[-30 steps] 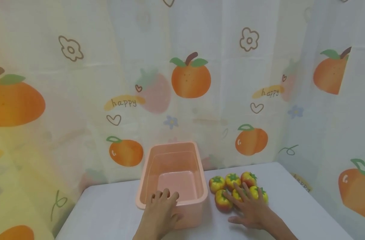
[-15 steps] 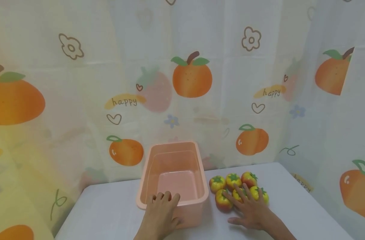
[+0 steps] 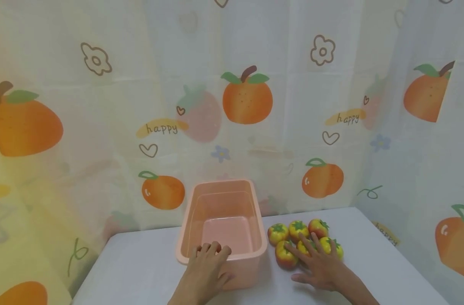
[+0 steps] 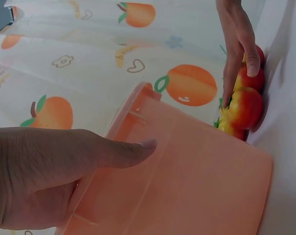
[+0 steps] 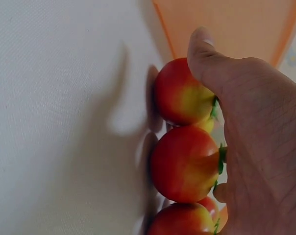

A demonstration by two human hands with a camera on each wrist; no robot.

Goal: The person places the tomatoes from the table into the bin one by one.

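My left hand [image 3: 203, 271] grips the near rim of a pink plastic bin [image 3: 241, 271], its fingers curled over the edge. In the left wrist view the thumb [image 4: 131, 152] lies along the bin's outer wall. The bin's visible floor is bare. To its right, several red-and-yellow tomatoes [image 3: 286, 255] with green leafy tops sit in two rows on the table. My right hand [image 3: 323, 267] rests over the near row with spread fingers, partly covering the middle tomato [image 5: 185, 164]. Its fingertips touch or hover just above the tops; I cannot tell which.
The white table [image 3: 140, 262] extends to both sides of the bin. A pale curtain [image 3: 277, 84] printed with oranges hangs behind it, close to the bin's far side and the table's back edge.
The head view has shifted slightly, so everything appears a little further right. Both hands, the bin and the tomatoes keep their places relative to one another.
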